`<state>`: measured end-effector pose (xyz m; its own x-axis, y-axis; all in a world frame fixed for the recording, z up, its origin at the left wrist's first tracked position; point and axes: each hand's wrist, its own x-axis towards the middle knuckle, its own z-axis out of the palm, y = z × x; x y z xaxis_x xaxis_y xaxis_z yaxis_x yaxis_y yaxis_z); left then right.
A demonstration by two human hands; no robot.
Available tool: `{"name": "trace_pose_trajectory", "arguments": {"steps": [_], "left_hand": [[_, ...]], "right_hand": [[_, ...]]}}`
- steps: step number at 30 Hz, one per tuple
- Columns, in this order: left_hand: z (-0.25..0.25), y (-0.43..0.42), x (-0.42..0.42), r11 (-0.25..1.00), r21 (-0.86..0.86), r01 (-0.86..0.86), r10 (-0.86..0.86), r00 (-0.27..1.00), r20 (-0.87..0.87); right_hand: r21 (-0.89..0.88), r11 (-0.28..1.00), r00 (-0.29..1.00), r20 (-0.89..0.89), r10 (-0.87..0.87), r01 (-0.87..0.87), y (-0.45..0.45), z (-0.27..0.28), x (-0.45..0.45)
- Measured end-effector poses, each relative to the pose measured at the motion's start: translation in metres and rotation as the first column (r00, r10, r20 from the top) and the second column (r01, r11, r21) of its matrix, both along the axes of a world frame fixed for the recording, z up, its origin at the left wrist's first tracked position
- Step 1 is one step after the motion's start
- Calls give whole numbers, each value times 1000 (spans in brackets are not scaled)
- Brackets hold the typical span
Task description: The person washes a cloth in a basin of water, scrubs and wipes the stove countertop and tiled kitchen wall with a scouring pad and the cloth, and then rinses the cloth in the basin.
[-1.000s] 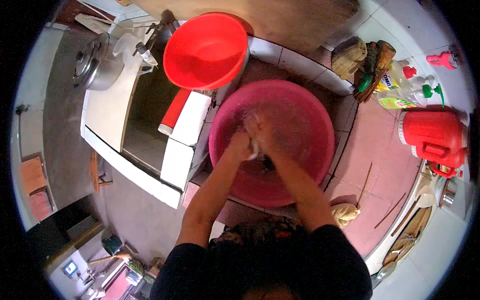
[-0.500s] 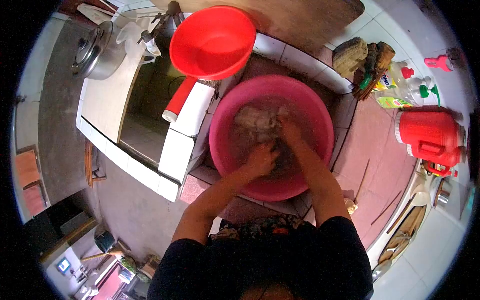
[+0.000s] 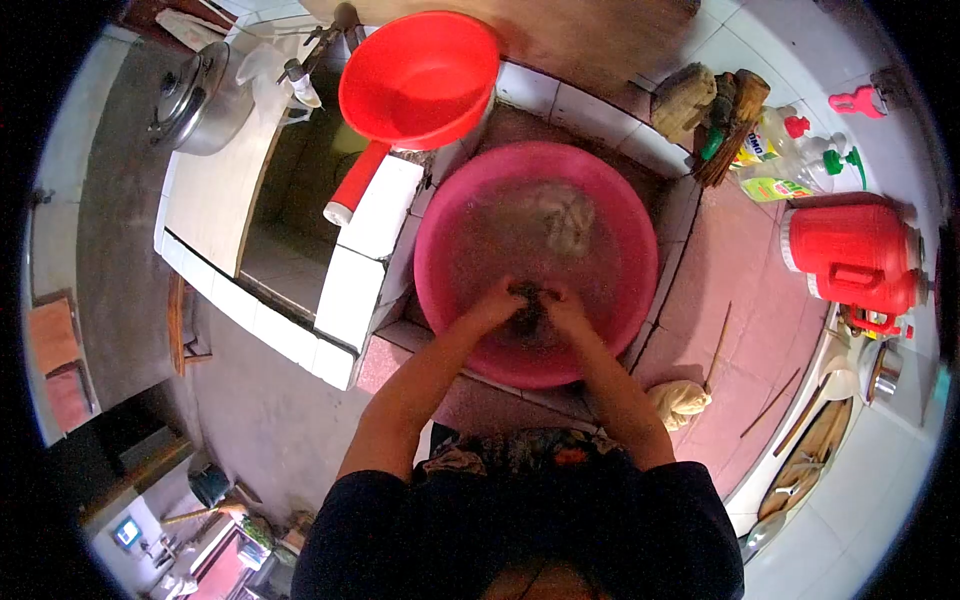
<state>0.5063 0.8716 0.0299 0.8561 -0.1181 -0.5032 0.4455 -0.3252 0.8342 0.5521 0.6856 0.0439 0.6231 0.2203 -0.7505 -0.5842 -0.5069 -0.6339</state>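
A large pink basin holds murky water. Near its front side, my left hand and my right hand are close together, both closed around a dark cloth that lies between them, partly in the water. Farther back in the basin, a pale, wet cloth floats apart from my hands. Some of my fingers are hidden by the cloth and the dim water.
A red bowl and a red cylinder stand on the tiled ledge at left. A metal pot is farther left. At right are bottles, a red jug and a beige bundle.
Both hands have left the pale cloth and drawn back to the basin's near side, where they now hold the dark cloth. The pale cloth lies farther back in the water.
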Motion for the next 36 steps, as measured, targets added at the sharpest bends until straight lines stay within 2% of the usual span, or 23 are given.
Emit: {"name": "trace_pose_trajectory", "arguments": {"steps": [1, 2, 4, 6, 7, 8, 10, 13, 14, 17, 18, 20, 21, 22, 23, 24, 25, 27, 30, 32, 33, 34, 36], "left_hand": [[7, 4, -2, 991, -55, -122, 116, 987, -110], [17, 7, -2, 964, -97, -246, 221, 950, -220], [114, 9, 11, 819, -278, -501, 370, 833, -412], [146, 9, 14, 675, -421, -606, 405, 782, -474], [140, 8, 12, 637, -500, -586, 398, 806, -438], [136, 6, 11, 594, -578, -559, 392, 829, -399], [131, 1, 10, 660, -583, -474, 379, 880, -286], [165, -1, 21, 766, -523, -374, 342, 926, -160], [182, 3, 24, 801, -485, -351, 332, 935, -129], [202, 11, 14, 683, -651, -332, 444, 896, 10], [187, 17, 6, 812, -510, -284, 382, 919, 96], [144, 31, -11, 970, -164, -179, 213, 950, 226], [138, 35, -25, 994, 73, -87, 60, 949, 311], [133, 38, -37, 949, 315, -13, -106, 928, 357], [137, 43, -47, 941, 336, 33, -165, 913, 373], [145, 45, -61, 932, 353, 81, -221, 898, 379], [147, 40, -73, 930, 349, 116, -200, 956, 213], [146, 41, -69, 919, 351, 180, -154, 983, -100], [139, 44, -96, 884, 438, 166, -256, 954, 156], [134, 45, -95, 865, 487, 123, -326, 875, 358], [133, 44, -96, 856, 509, 90, -354, 820, 450], [130, 46, -96, 852, 510, 119, -376, 818, 436], [125, 49, -96, 834, 522, 178, -425, 811, 402]], "right_hand": [[47, 995, 984, -158, -81, 90, -2, 34, 3], [98, 990, 995, -1, -101, 100, -7, 43, 2], [200, 975, 939, 308, -153, 94, -20, 59, -3], [60, 979, 716, 691, 100, -195, -7, 101, -1], [-58, 951, 526, 822, 218, -304, 2, 122, -1], [-106, 941, 559, 781, 278, -320, 12, 138, -3], [-205, 913, 613, 687, 390, -352, 28, 162, -6], [-13, 926, 619, 740, 262, -377, 23, 170, 17], [-35, 939, 560, 795, 233, -342, 20, 184, 26], [-79, 967, 344, 925, 162, -242, 15, 263, 33], [-89, 972, 239, 961, 141, -216, 13, 300, 36], [-52, 988, 48, 997, 60, -145, 15, 319, 44], [-3, 995, -45, 999, -2, -99, 17, 319, 49], [54, 997, -141, 988, -62, -60, 20, 316, 54], [3, 1000, -137, 991, -5, -8, 13, 266, 60], [-297, 955, 233, 930, 285, 15, 13, 191, 61], [-448, 877, 485, 736, 472, -174, 12, 120, 49], [-511, 817, 470, 671, 573, -266, 10, 47, 14], [-458, 887, 325, 831, 451, -60, 27, 123, 25], [-247, 966, 361, 896, 257, -74, 12, 174, 77], [-264, 964, 121, 956, 266, -37, 10, 226, 105], [-150, 984, 55, 988, 145, 97, 8, 255, 132], [-120, 967, -96, 985, 145, 224, -21, 312, 203]]}}
